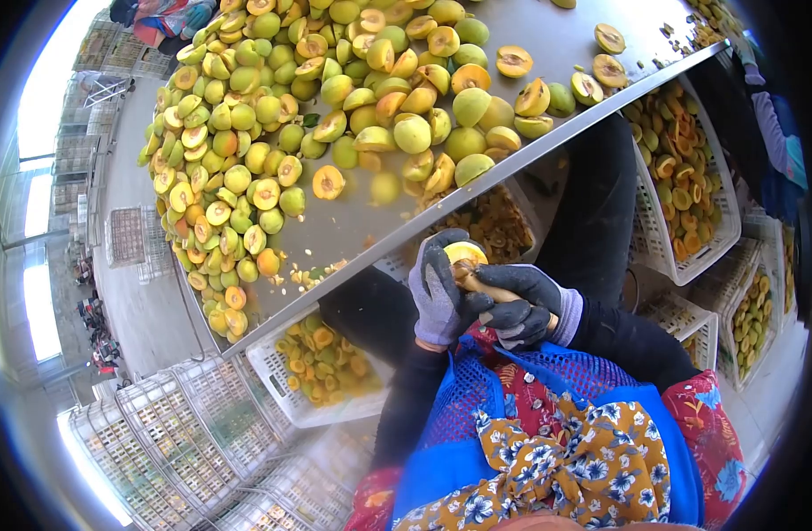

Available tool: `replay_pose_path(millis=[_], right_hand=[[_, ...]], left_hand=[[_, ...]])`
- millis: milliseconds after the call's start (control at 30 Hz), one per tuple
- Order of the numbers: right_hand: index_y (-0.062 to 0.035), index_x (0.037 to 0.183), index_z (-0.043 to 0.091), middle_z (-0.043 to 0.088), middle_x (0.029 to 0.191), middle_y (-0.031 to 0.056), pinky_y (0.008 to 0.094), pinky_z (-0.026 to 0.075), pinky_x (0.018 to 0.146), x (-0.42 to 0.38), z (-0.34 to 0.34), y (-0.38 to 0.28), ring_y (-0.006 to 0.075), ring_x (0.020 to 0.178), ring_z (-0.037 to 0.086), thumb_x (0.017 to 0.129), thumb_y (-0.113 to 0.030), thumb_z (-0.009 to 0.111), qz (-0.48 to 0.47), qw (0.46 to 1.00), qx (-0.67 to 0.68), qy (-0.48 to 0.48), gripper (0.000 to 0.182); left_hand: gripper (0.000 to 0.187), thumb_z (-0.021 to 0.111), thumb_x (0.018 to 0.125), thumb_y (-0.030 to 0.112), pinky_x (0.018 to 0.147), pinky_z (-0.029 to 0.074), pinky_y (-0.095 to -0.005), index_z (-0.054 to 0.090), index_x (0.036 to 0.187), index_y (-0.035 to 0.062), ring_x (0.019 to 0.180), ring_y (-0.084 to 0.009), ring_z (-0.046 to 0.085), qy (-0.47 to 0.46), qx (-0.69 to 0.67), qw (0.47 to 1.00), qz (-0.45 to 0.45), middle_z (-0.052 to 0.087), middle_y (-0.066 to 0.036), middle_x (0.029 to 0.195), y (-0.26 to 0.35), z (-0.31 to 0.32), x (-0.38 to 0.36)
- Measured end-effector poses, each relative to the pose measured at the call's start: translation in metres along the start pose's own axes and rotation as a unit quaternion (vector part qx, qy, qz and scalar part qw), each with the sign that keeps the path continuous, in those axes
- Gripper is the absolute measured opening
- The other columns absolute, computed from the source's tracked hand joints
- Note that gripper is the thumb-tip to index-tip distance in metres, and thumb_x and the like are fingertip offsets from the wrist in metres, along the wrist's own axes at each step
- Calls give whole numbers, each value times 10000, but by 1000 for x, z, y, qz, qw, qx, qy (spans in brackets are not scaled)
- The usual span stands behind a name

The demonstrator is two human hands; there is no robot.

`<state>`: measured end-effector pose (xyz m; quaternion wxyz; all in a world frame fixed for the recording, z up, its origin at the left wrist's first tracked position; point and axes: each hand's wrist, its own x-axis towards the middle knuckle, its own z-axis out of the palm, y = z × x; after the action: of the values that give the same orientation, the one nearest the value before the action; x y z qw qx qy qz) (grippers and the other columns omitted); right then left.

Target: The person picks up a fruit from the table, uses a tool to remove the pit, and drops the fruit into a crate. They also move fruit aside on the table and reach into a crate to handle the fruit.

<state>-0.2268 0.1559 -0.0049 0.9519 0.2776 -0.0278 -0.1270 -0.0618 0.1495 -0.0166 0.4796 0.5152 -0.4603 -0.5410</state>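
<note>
My left hand, in a grey glove with dark coated fingers, is closed around a yellow-fleshed apricot half, cut face up. My right hand, gloved alike, grips a tool with a light wooden handle. The tool's working end meets the fruit, and its shape is hidden by fruit and fingers. Both hands are close together above my lap, just below the metal table's edge. Beyond that edge lies a big heap of green-yellow apricots, many cut in half.
Below the table, a white crate of fruit halves stands at left. More fruit crates stand at right. Pits and scraps fill a container under the edge. Stacked crates are at lower left. Other people work at the table.
</note>
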Motion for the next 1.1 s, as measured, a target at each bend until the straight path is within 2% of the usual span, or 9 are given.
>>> replay_pose_path(millis=[333, 567, 633, 700, 733, 867, 933, 967, 1100], right_hand=[[-31, 955, 516, 431, 496, -4, 180, 336, 279, -1, -15, -1, 68, 296, 406, 1026, -400, 446, 24, 999, 10, -32, 382], [-49, 983, 551, 428, 510, -2, 205, 318, 291, -3, -12, 1, 61, 323, 389, 1024, -431, 456, 12, 993, -113, -34, 396], [-39, 973, 557, 460, 540, 14, 206, 333, 310, -1, 16, 16, 74, 351, 410, 1012, -435, 490, -41, 958, -268, 94, 403], [-24, 972, 572, 482, 564, 18, 202, 327, 317, 3, 22, 18, 84, 356, 422, 1004, -415, 518, -128, 918, -326, 187, 396], [-8, 1015, 580, 480, 576, 12, 199, 334, 332, -4, 17, 6, 80, 363, 427, 1005, -402, 522, -72, 954, -271, 104, 398], [27, 1135, 566, 469, 587, -5, 186, 331, 338, -16, 18, -8, 50, 391, 429, 1005, -392, 523, -133, 873, -403, 240, 441], [10, 1152, 564, 503, 609, 0, 180, 339, 348, -16, 12, -14, 43, 417, 459, 1006, -365, 526, -146, 833, -457, 274, 404], [3, 1146, 571, 514, 618, 2, 177, 342, 353, -13, 10, -17, 43, 423, 466, 1008, -358, 526, -133, 854, -420, 277, 389], [-25, 1099, 597, 545, 647, 8, 168, 349, 365, -6, 1, -20, 44, 428, 478, 1013, -343, 518, -93, 870, -400, 273, 339]], left_hand=[[605, 822, 778, 382, 800, 516, -329, 558, 1137, -28, 862, -224, 634, -60, 106, 989, 85, 622, -121, 1009, 6, -7, -2], [352, 653, 925, 238, 800, 537, -338, 574, 1152, -19, 873, -234, 648, 54, -99, 988, -109, 646, -126, 963, -25, -5, -9], [299, 590, 964, 170, 820, 547, -349, 567, 1181, -34, 894, -263, 659, 104, -81, 984, -118, 653, -146, 967, -69, -22, -18], [311, 539, 993, 150, 859, 542, -366, 544, 1232, -49, 937, -300, 657, 107, 209, 972, 19, 647, -177, 1017, -60, -39, -25], [345, 519, 1003, 164, 888, 531, -377, 524, 1268, -57, 971, -323, 650, 82, 466, 866, 159, 636, -197, 1066, -37, -50, -28], [443, 440, 1029, 286, 942, 492, -459, 479, 1342, -24, 1106, -446, 571, 194, 412, 880, -134, 506, -305, 1298, 27, -122, -47], [496, 475, 1004, 359, 933, 483, -482, 487, 1346, 0, 1118, -465, 561, 194, 670, 685, -211, 530, -308, 1287, 32, -156, -60], [543, 484, 985, 423, 916, 481, -497, 500, 1332, 6, 1117, -442, 577, 207, 717, 639, -185, 562, -284, 1267, 24, -177, -62], [551, 486, 977, 417, 931, 474, -486, 481, 1352, 13, 1138, -435, 570, 166, 679, 709, -98, 550, -311, 1271, 46, -177, 27]])
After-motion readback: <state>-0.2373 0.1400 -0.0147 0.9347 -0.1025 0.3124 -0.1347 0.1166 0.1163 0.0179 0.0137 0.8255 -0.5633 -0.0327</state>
